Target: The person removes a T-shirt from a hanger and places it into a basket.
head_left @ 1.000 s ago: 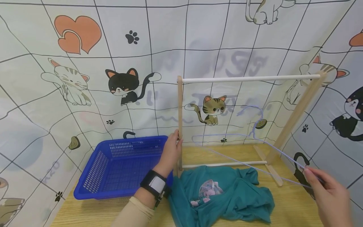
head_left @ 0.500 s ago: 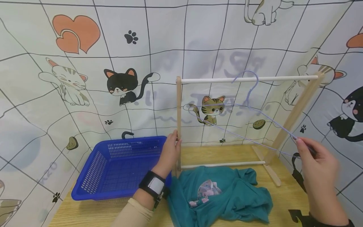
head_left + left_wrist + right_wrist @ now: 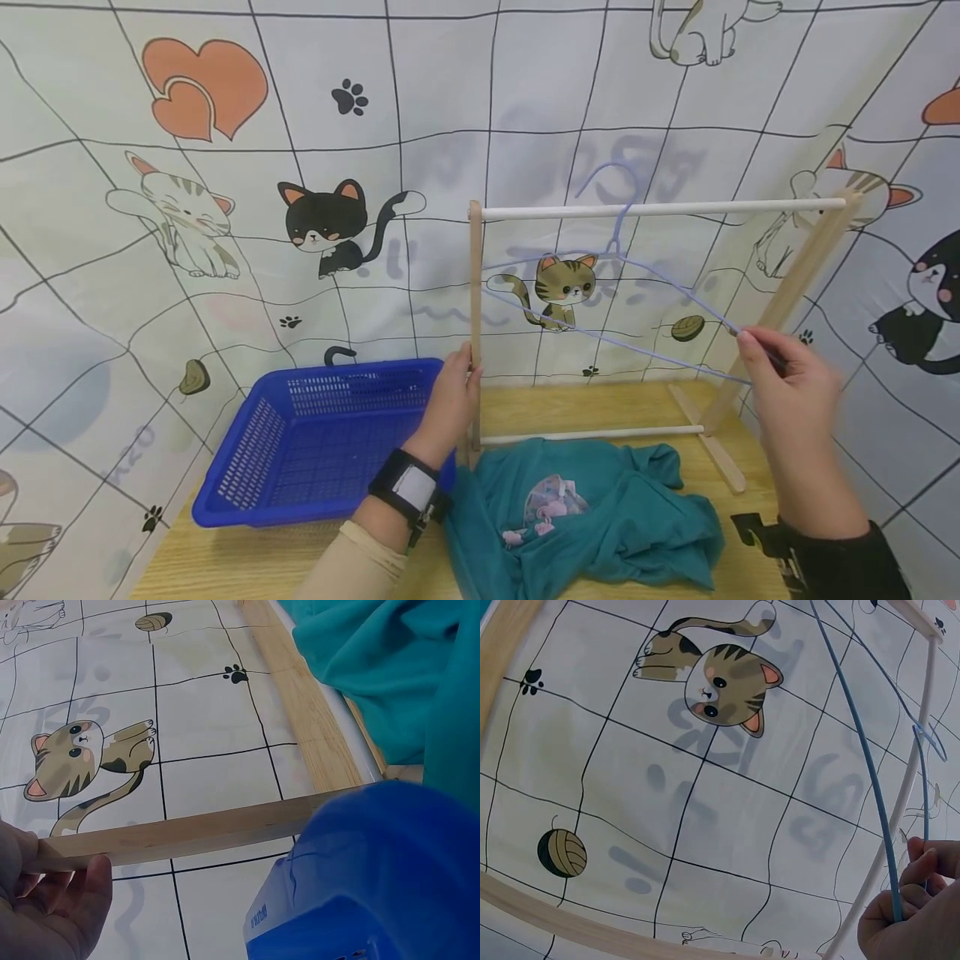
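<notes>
My right hand (image 3: 795, 400) pinches one end of a thin lavender wire clothes hanger (image 3: 663, 279) in the head view. The hanger's hook rises above the white top rail (image 3: 735, 207) of a small wooden clothes rack; whether it touches the rail I cannot tell. In the right wrist view, fingers curl round the hanger wire (image 3: 862, 742). My left hand (image 3: 450, 404) grips the rack's left post (image 3: 476, 283), with the thumb and fingers seen round the wood in the left wrist view. A crumpled teal garment (image 3: 637, 517) with a printed patch lies before the rack.
A blue plastic basket (image 3: 322, 454) stands left of the rack, partly behind my left forearm. Both rest on a wood-grain tabletop (image 3: 585, 400). A sheet with cat drawings (image 3: 420, 75) covers the walls behind and at the sides.
My right hand has moved up and left with the hanger, raising its hook from below the top rail to above it. The left hand keeps its grip on the post.
</notes>
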`<state>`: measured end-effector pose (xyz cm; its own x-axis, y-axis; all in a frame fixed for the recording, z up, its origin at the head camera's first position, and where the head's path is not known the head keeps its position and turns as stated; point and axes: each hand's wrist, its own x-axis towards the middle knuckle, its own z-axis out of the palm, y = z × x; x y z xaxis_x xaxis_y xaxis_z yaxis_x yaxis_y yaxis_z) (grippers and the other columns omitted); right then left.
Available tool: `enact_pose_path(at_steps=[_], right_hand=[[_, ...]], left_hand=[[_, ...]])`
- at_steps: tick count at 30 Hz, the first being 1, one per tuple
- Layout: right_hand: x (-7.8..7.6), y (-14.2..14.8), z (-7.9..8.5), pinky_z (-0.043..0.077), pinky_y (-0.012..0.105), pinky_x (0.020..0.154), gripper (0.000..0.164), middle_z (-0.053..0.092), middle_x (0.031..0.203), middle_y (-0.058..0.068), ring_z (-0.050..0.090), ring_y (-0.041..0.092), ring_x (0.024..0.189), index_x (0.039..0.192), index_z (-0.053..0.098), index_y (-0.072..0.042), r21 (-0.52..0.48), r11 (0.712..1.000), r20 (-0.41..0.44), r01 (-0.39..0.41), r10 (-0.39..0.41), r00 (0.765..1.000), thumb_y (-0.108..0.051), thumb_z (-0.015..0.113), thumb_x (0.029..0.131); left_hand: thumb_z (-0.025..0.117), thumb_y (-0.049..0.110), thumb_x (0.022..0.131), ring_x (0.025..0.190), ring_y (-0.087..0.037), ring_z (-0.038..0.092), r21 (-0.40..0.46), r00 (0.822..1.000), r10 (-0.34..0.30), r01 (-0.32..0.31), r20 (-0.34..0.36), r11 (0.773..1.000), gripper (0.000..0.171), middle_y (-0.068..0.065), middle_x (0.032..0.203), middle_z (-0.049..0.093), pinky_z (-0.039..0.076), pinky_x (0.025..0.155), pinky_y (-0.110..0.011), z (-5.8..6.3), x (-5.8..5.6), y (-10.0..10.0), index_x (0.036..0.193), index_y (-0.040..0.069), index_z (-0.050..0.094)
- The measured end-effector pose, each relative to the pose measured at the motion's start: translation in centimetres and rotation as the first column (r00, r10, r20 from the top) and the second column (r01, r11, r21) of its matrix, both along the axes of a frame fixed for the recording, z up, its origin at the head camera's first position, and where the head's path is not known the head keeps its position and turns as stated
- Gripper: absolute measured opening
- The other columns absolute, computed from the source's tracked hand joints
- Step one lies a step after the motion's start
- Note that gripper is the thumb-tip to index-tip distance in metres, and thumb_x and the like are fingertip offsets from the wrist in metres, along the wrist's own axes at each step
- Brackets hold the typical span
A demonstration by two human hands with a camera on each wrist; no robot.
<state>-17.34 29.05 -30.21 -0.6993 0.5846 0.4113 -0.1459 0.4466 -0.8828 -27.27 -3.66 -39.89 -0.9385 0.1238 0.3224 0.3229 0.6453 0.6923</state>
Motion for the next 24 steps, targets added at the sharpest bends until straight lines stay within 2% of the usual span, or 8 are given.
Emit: enact_pose_path(at_steps=[9, 16, 24], right_hand=[[-0.5, 0.1, -1.3, 0.043, 0.003, 0.066, 0.029, 0.06, 0.091, -0.018, 0.052, 0.004, 0.083, 0.112, 0.068, -0.008, 0.001, 1.0, 0.037, 0.014, -0.014, 0.999, -0.027, 0.061, 0.092], [-0.5, 0.3, -2.1, 0.043, 0.002, 0.07, 0.032, 0.061, 0.1, -0.011, 0.053, 0.002, 0.087, 0.115, 0.067, -0.011, -0.015, 0.999, 0.083, 0.035, -0.033, 0.996, -0.031, 0.06, 0.092], [-0.2, 0.7, -3.4, 0.043, 0.003, 0.067, 0.033, 0.059, 0.093, -0.016, 0.052, 0.001, 0.085, 0.116, 0.066, -0.006, 0.011, 1.0, 0.095, 0.021, -0.022, 0.995, -0.029, 0.059, 0.093]], left_hand=[[0.043, 0.02, 0.101, 0.112, -0.02, 0.057, -0.006, 1.0, 0.003, -0.003, 0.006, 1.0, 0.042, -0.007, 0.12, 0.055, 0.054, 0.087, -0.032, 0.0, 0.0, -0.1, 0.141, 0.009, 0.038], [0.043, 0.019, 0.101, 0.113, -0.021, 0.057, 0.005, 1.0, 0.011, -0.011, 0.012, 1.0, 0.043, -0.007, 0.122, 0.054, 0.054, 0.088, -0.033, 0.0, 0.0, 0.0, 0.143, 0.009, 0.036], [0.042, 0.019, 0.102, 0.114, -0.021, 0.057, -0.006, 1.0, 0.007, -0.007, -0.002, 1.0, 0.043, -0.008, 0.121, 0.054, 0.053, 0.089, -0.033, -0.3, -0.1, 0.0, 0.143, 0.008, 0.036]])
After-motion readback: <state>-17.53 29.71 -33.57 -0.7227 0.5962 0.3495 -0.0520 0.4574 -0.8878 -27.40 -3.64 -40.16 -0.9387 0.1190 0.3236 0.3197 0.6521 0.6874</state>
